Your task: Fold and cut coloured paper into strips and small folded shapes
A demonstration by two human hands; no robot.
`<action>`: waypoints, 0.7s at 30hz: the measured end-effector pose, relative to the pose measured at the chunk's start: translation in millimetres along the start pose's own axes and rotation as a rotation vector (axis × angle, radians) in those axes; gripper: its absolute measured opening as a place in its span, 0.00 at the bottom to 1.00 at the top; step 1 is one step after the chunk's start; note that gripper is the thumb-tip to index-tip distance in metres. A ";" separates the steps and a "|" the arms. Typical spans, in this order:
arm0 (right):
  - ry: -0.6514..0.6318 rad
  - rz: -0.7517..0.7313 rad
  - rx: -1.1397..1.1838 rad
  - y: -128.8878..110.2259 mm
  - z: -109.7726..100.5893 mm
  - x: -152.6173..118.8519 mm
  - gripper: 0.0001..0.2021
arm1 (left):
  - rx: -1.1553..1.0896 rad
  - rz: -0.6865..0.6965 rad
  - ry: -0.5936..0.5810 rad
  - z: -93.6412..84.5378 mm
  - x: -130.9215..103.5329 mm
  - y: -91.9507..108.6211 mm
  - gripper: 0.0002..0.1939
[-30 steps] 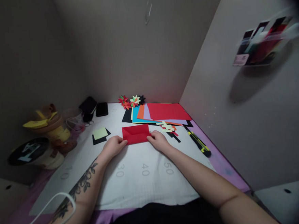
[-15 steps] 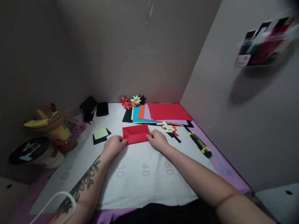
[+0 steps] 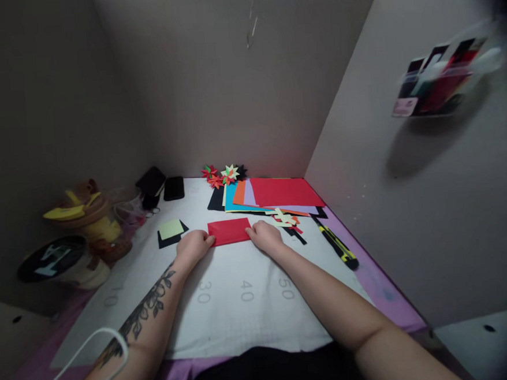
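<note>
A folded sheet of red paper point(image 3: 229, 231) lies over the white gridded mat, a narrow rectangle with its long side across. My left hand point(image 3: 194, 245) pinches its left end between thumb and curled fingers. At the right end, my right hand point(image 3: 264, 234) grips the paper the same way. Just left of my left hand are a pale green paper square point(image 3: 171, 229) and a black paper square point(image 3: 166, 242) beneath it. Several cut paper strips point(image 3: 285, 219) lie beside my right hand.
Coloured sheets point(image 3: 286, 192) are fanned at the back, near folded paper stars point(image 3: 230, 173). A yellow-black utility knife point(image 3: 338, 245) lies at right. Pots point(image 3: 82, 219), a lidded tub point(image 3: 52, 259) and a phone point(image 3: 174, 188) stand or lie left. A white cable point(image 3: 86, 340) crosses my left forearm.
The red paper's upper part has come down toward me, so the creased inner face no longer shows and the piece looks narrower. Both hands keep hold of its ends.
</note>
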State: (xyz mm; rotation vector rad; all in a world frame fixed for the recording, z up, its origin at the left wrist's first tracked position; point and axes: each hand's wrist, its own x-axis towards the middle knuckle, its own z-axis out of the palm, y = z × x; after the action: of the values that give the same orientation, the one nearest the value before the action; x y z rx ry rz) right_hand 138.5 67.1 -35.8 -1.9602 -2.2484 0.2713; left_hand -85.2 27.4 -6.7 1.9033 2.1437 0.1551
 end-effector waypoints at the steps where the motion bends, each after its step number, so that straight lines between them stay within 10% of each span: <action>1: 0.001 0.005 -0.005 -0.4 0.2 0.3 0.22 | 0.006 0.003 0.004 0.5 0.6 -0.3 0.22; 21: 0.022 0.037 0.250 8.7 0.5 -4.1 0.16 | -0.130 0.014 -0.014 -5.5 -6.9 -5.2 0.22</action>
State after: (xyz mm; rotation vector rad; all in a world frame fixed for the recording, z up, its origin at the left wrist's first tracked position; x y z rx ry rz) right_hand 147.3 64.1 -38.3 -1.8655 -2.0520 0.5064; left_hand -91.0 20.4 -1.9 1.8405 2.0587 0.2761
